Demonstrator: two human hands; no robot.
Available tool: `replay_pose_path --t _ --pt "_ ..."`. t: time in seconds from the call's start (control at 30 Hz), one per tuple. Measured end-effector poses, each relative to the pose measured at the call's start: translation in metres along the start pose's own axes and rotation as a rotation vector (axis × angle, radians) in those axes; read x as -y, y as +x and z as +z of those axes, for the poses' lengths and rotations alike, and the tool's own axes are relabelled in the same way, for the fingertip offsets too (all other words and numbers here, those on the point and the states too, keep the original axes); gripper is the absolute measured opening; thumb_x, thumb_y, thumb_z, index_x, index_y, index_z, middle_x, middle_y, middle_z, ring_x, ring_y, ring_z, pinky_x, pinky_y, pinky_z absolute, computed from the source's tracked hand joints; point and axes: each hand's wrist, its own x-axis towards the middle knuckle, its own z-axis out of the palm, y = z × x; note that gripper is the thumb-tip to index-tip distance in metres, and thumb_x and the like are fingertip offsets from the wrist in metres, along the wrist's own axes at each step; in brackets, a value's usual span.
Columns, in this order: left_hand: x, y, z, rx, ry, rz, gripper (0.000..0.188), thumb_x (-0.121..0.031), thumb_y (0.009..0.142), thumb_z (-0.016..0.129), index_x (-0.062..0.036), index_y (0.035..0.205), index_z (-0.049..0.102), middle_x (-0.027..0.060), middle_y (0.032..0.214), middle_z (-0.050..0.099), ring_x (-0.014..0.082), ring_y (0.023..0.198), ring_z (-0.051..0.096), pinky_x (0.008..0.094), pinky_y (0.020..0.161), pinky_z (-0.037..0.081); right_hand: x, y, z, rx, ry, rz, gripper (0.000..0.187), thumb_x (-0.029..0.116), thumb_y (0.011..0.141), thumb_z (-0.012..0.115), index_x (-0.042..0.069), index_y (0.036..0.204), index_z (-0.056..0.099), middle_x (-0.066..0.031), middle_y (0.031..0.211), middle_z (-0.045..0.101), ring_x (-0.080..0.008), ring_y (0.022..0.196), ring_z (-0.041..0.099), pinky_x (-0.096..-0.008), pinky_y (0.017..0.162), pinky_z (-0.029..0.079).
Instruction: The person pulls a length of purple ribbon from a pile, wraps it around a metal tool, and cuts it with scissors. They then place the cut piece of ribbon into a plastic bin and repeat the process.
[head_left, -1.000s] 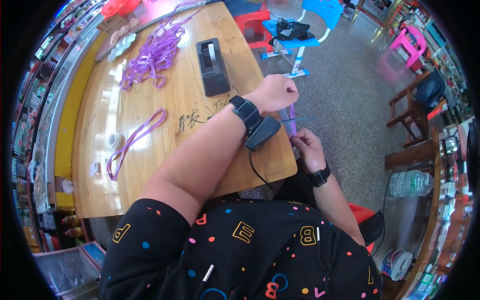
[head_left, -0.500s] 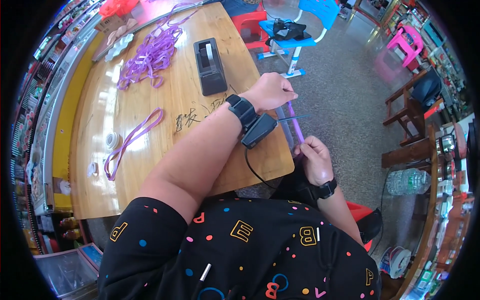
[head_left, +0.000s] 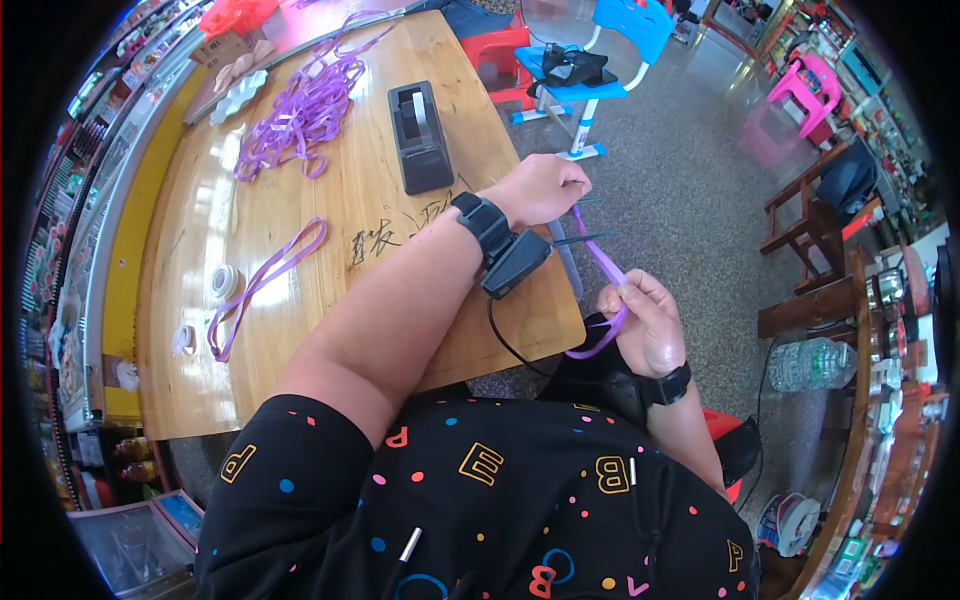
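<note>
A strip of purple ribbon stretches between my two hands, just past the table's right edge. My left hand is closed at its upper end, fingers bent down and partly hidden. Lower and to the right, my right hand pinches the ribbon between thumb and fingers, and a slack loop hangs at its left side. Beyond my left forearm stands a black tape dispenser with a pale roll in it. A single looped purple ribbon lies on the wooden table, left of my left arm.
A tangled heap of purple ribbons covers the table's far left. Two small tape rolls, one white and one clear, lie near its left edge. A blue chair stands beyond the table. At right are a wooden chair and a plastic-wrapped bundle.
My right hand has shifted slightly right and down along the ribbon. A loop now curves out below its fingers. My left hand has barely moved.
</note>
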Motion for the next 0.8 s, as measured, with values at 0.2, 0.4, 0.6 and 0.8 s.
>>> replay_pose_path --t 0.2,0.4,0.6,0.8 --pt "-0.003 -0.003 -0.004 0.006 0.053 0.042 0.019 -0.018 0.084 0.059 -0.0060 0.096 0.067 0.0128 0.087 0.067 0.0238 0.082 0.066 0.0323 0.073 0.050 0.020 -0.002 0.007 0.110 0.004 -0.054 0.007 0.007 0.091 0.052 0.003 0.086 0.055 -0.0065 0.077 0.058 -0.0154 0.077 0.054 -0.0285 0.076 0.043" --pt "-0.024 -0.006 -0.025 0.051 0.182 0.125 0.015 -0.015 0.078 0.063 -0.0032 0.085 0.069 0.0133 0.085 0.067 0.0233 0.079 0.066 0.0315 0.069 0.050 0.046 -0.001 0.035 0.024 -0.098 -0.123 0.013 0.012 0.091 0.052 0.004 0.081 0.052 -0.0061 0.073 0.054 -0.0159 0.074 0.048 -0.0288 0.071 0.038" --pt "-0.046 -0.013 -0.045 0.263 0.067 0.151 0.021 -0.018 0.074 0.066 -0.0010 0.085 0.069 0.0125 0.079 0.068 0.0216 0.074 0.065 0.0311 0.067 0.050 0.069 0.019 0.046 0.056 -0.139 -0.188 0.014 0.013 0.092 0.051 0.002 0.083 0.053 -0.0071 0.075 0.054 -0.0170 0.076 0.050 -0.0293 0.076 0.041" --pt "-0.068 -0.016 -0.052 0.375 0.027 0.194 0.020 -0.021 0.073 0.066 -0.0033 0.082 0.070 0.0114 0.073 0.066 0.0207 0.069 0.062 0.0326 0.065 0.047 0.075 0.060 0.047 0.038 -0.072 -0.150 0.011 0.011 0.091 0.053 0.001 0.088 0.056 -0.0069 0.080 0.058 -0.0173 0.081 0.056 -0.0299 0.078 0.046"
